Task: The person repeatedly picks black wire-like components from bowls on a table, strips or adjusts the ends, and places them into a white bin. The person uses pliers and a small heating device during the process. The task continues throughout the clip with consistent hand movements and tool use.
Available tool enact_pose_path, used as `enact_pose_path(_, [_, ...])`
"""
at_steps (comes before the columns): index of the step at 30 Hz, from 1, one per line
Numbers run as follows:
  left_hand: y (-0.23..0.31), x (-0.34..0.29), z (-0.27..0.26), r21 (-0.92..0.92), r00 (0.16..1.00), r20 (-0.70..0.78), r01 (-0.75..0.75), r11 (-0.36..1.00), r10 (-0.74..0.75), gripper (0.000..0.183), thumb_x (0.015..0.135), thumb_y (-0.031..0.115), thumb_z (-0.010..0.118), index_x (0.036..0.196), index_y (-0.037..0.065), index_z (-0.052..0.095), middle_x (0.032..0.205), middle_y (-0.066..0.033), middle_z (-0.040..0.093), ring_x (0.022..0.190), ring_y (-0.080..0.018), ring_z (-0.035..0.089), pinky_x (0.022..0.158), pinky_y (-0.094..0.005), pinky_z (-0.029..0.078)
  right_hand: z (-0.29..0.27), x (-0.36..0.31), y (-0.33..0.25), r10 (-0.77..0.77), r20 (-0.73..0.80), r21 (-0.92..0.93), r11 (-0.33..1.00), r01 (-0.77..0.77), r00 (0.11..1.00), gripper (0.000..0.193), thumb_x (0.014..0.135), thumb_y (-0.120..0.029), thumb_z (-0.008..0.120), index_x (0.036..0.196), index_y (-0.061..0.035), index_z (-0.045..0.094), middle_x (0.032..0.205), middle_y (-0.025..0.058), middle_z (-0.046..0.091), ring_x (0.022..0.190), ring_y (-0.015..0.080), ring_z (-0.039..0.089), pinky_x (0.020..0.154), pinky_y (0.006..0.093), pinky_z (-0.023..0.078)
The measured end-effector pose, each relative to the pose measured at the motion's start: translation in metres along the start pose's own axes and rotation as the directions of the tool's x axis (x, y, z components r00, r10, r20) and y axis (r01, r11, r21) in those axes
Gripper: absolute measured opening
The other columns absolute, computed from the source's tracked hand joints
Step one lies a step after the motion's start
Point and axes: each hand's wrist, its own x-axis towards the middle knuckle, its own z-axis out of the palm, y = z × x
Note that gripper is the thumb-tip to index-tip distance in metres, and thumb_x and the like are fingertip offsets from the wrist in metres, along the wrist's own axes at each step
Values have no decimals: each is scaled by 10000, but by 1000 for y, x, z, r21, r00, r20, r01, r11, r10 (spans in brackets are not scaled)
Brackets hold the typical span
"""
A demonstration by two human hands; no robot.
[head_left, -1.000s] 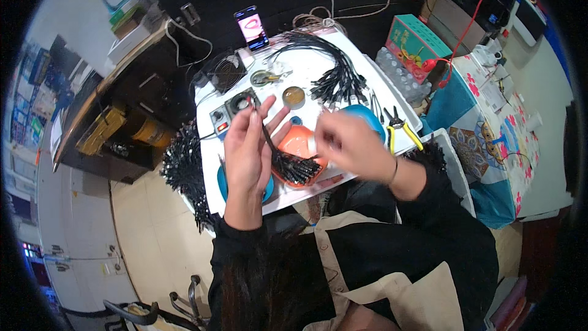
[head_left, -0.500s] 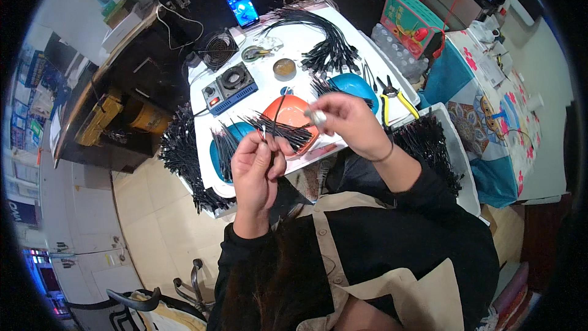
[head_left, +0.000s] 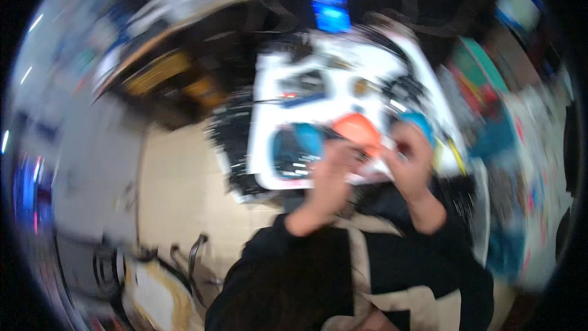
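Loads of black strands [head_left: 286, 152] sit in the left blue tray [head_left: 311, 138]; then left hand [head_left: 334, 168], orange tray [head_left: 357, 129] just beyond, right hand [head_left: 410, 158], both curled, too blurry to tell what they're holding. Probably mid-handling strands, so next move calls for steady fingertips.

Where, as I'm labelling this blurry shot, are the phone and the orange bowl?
Phone [head_left: 331, 13], head view: middle of its lit screen.
Orange bowl [head_left: 356, 129], head view: a bare part of its orange surface.
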Motion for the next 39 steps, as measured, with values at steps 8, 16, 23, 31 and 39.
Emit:
enact_pose_path(8, [-4,6,10,427,746,-268,-476,769,610,168,831,23,590,989,-36,593,857,-139,637,718,-262,643,634,-359,510,15,0,-24,-260,186,-319,896,309,947,122,762,-11,643,815,21,539,768,155,497,673,321,496,582,395,400])
enact_pose_path(16, [-11,0,-7,-611,980,53,185,770,-193,175,941,107,565,1068,-6,606,879,-14,630,723,-75,586,642,-214,491,0,3,-30,-91,346,-78,989,126,934,312,711,67,657,1012,-6,623,983,154,581,950,316,573,832,378,458])
enact_pose_path(23, [-3,3,7,-701,926,206,366,612,-317,173,947,99,566,1084,-5,580,777,-22,601,565,-15,427,454,-155,269,-21,3,-21,-11,354,132,990,-38,935,241,734,77,642,961,-3,645,940,96,608,752,174,584,642,251,459])
enact_pose_path(31, [-4,6,3,-754,909,336,416,508,-246,149,959,82,546,1064,-19,575,777,-55,604,562,-23,434,452,-154,258,-24,10,-17,-7,372,230,970,-85,928,173,751,41,659,913,-19,656,913,80,619,760,154,587,588,250,442])
enact_pose_path(39, [2,-3,19,-363,999,-35,20,931,-35,163,935,42,573,1035,-82,608,828,-83,644,698,-100,587,631,-217,470,-5,-10,-20,190,264,204,947,-247,945,136,788,53,631,888,14,548,870,60,557,700,66,555,582,197,448])
